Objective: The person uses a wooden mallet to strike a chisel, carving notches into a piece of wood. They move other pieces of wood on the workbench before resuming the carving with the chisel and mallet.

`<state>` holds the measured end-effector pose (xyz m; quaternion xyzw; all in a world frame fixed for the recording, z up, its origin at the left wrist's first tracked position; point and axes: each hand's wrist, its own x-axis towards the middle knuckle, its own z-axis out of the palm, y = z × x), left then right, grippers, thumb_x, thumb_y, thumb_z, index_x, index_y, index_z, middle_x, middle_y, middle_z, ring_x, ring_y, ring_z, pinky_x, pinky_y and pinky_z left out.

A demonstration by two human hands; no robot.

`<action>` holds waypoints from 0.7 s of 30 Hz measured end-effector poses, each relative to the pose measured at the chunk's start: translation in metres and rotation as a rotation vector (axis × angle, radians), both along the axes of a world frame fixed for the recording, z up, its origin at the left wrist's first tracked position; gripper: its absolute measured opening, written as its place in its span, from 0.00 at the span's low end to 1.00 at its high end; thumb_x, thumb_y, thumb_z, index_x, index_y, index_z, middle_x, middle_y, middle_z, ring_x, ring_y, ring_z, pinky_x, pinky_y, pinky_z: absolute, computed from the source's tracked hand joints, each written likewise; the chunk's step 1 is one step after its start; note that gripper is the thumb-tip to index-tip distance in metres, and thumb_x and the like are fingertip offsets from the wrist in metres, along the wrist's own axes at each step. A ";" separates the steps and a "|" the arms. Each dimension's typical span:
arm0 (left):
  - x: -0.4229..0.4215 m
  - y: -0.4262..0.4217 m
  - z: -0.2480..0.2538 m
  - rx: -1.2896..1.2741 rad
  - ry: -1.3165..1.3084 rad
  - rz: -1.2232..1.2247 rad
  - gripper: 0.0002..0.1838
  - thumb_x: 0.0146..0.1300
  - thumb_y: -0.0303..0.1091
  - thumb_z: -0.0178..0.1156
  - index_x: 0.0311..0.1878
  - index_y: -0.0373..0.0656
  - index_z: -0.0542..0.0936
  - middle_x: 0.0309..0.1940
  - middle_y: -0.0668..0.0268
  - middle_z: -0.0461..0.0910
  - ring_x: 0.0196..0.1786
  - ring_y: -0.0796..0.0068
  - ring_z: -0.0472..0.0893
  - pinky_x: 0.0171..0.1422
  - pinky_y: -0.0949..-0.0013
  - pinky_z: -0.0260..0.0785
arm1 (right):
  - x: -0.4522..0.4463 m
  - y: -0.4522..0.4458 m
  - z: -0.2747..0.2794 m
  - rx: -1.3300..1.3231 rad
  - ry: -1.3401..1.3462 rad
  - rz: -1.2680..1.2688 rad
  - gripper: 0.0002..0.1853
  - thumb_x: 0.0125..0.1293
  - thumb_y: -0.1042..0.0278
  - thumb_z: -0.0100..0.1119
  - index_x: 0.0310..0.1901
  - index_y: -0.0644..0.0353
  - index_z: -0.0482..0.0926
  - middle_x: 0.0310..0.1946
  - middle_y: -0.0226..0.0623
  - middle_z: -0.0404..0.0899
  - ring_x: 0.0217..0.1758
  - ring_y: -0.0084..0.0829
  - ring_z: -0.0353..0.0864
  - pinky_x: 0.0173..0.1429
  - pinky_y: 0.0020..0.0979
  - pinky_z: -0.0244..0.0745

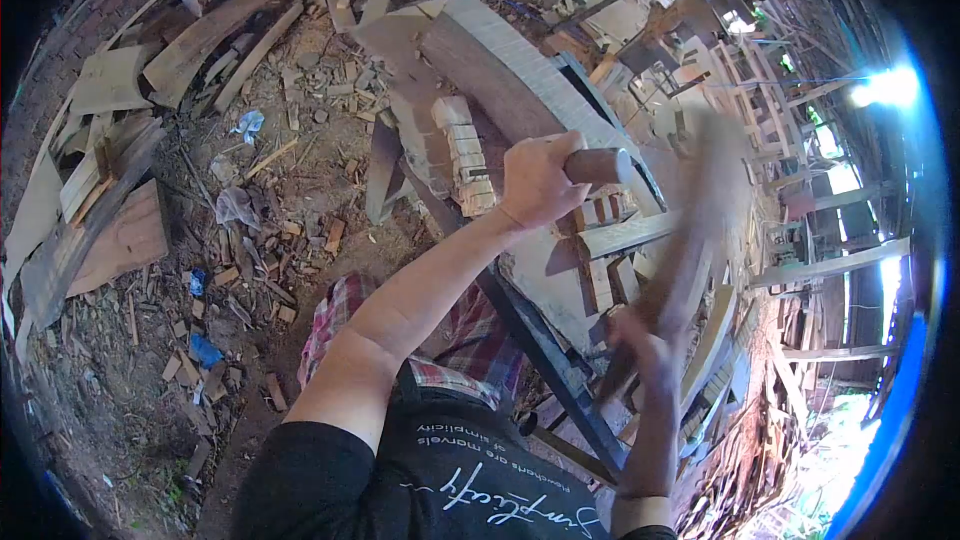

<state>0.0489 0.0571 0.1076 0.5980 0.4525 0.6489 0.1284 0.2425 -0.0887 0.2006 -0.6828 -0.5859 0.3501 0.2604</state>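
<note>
My left hand (pixel 541 180) is wrapped round a chisel, whose thick wooden handle (pixel 600 166) sticks out to the right and whose thin blade points left. The blade meets a notched wooden piece (pixel 466 152) on the workbench. At the lower right, my right hand (pixel 643 342) is closed round the lower end of a long wooden mallet (pixel 695 230). Motion smears the mallet and part of this hand. The mallet's upper end is to the right of the chisel handle, apart from it.
A large curved timber (pixel 520 60) lies across the bench behind my left hand. Cut wood blocks (pixel 600 285) sit between my hands. Planks (pixel 110 230) and scraps cover the ground at left. A wooden rack (pixel 830 270) stands at right.
</note>
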 end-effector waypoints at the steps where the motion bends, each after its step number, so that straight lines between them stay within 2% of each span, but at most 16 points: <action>1: 0.001 -0.002 -0.002 0.005 0.006 -0.009 0.11 0.44 0.31 0.67 0.29 0.48 0.73 0.21 0.61 0.77 0.28 0.54 0.80 0.30 0.57 0.68 | -0.006 -0.002 -0.004 -0.020 0.087 -0.063 0.24 0.49 0.75 0.66 0.50 0.66 0.72 0.32 0.35 0.77 0.26 0.27 0.78 0.30 0.29 0.74; 4: -0.003 0.001 -0.008 -0.052 -0.018 -0.030 0.10 0.45 0.31 0.67 0.28 0.47 0.73 0.21 0.60 0.78 0.28 0.53 0.81 0.30 0.57 0.68 | 0.001 0.002 -0.001 0.054 0.256 -0.191 0.24 0.48 0.75 0.66 0.49 0.68 0.73 0.31 0.38 0.78 0.23 0.26 0.78 0.27 0.27 0.73; 5: -0.003 0.000 -0.006 -0.040 -0.024 -0.021 0.10 0.46 0.31 0.67 0.27 0.47 0.73 0.21 0.60 0.78 0.28 0.53 0.81 0.30 0.57 0.68 | -0.013 -0.003 0.021 0.127 0.225 -0.197 0.23 0.48 0.73 0.65 0.48 0.69 0.74 0.30 0.39 0.78 0.23 0.27 0.77 0.28 0.28 0.74; 6: -0.003 0.000 -0.005 -0.024 -0.029 -0.016 0.10 0.47 0.32 0.67 0.27 0.47 0.73 0.21 0.60 0.78 0.28 0.53 0.81 0.30 0.57 0.69 | -0.013 -0.005 0.024 0.299 0.341 -0.223 0.19 0.50 0.70 0.65 0.44 0.69 0.75 0.29 0.38 0.78 0.25 0.26 0.77 0.29 0.29 0.75; 8: -0.002 0.003 -0.004 -0.038 -0.045 -0.014 0.10 0.47 0.32 0.67 0.27 0.47 0.73 0.21 0.60 0.78 0.27 0.53 0.80 0.30 0.58 0.69 | 0.033 0.003 0.013 0.539 0.406 -0.049 0.19 0.51 0.67 0.64 0.43 0.69 0.75 0.29 0.37 0.77 0.27 0.25 0.76 0.29 0.28 0.75; 11: -0.002 0.007 -0.007 -0.055 -0.051 0.022 0.10 0.48 0.32 0.67 0.28 0.47 0.73 0.21 0.59 0.77 0.27 0.53 0.80 0.30 0.58 0.69 | 0.067 0.004 -0.030 0.562 0.366 -0.036 0.23 0.50 0.69 0.63 0.48 0.70 0.74 0.29 0.36 0.77 0.28 0.25 0.75 0.28 0.27 0.75; 12: -0.003 0.007 -0.007 -0.057 -0.036 0.042 0.10 0.49 0.33 0.67 0.28 0.47 0.73 0.21 0.59 0.77 0.27 0.54 0.80 0.30 0.59 0.69 | 0.046 0.003 -0.026 0.564 0.367 -0.034 0.23 0.50 0.69 0.63 0.48 0.70 0.74 0.29 0.36 0.77 0.28 0.25 0.75 0.28 0.27 0.75; 14: -0.004 0.001 -0.006 -0.052 -0.050 0.025 0.10 0.49 0.33 0.67 0.28 0.47 0.73 0.21 0.59 0.77 0.27 0.54 0.80 0.30 0.59 0.69 | -0.010 -0.001 -0.017 0.070 0.143 -0.050 0.26 0.50 0.70 0.64 0.51 0.70 0.73 0.28 0.36 0.78 0.26 0.25 0.76 0.28 0.28 0.75; 16: -0.007 0.005 -0.004 -0.040 -0.067 0.023 0.10 0.49 0.32 0.66 0.27 0.46 0.73 0.21 0.59 0.77 0.27 0.54 0.80 0.29 0.60 0.69 | 0.002 0.001 -0.019 0.075 0.214 -0.050 0.26 0.51 0.69 0.64 0.52 0.68 0.71 0.27 0.35 0.76 0.23 0.26 0.75 0.27 0.27 0.74; 17: -0.008 0.002 -0.008 -0.044 -0.038 -0.014 0.10 0.46 0.33 0.66 0.29 0.47 0.73 0.22 0.60 0.78 0.29 0.52 0.80 0.31 0.56 0.69 | 0.006 -0.001 -0.019 0.054 0.282 -0.060 0.25 0.52 0.67 0.64 0.52 0.67 0.70 0.25 0.35 0.75 0.20 0.26 0.75 0.26 0.26 0.73; 18: -0.008 -0.001 -0.011 -0.044 -0.005 -0.057 0.12 0.44 0.35 0.66 0.30 0.48 0.74 0.24 0.61 0.79 0.31 0.50 0.80 0.32 0.51 0.70 | 0.001 -0.005 -0.010 0.079 0.329 -0.129 0.27 0.51 0.68 0.67 0.52 0.69 0.71 0.25 0.35 0.75 0.20 0.28 0.76 0.26 0.28 0.74; 21: -0.003 -0.006 -0.017 -0.007 0.049 -0.136 0.12 0.42 0.33 0.67 0.30 0.48 0.73 0.23 0.63 0.78 0.31 0.52 0.81 0.32 0.54 0.69 | 0.007 -0.014 -0.012 0.127 0.352 -0.234 0.25 0.52 0.69 0.65 0.52 0.68 0.70 0.24 0.35 0.74 0.20 0.28 0.76 0.24 0.29 0.73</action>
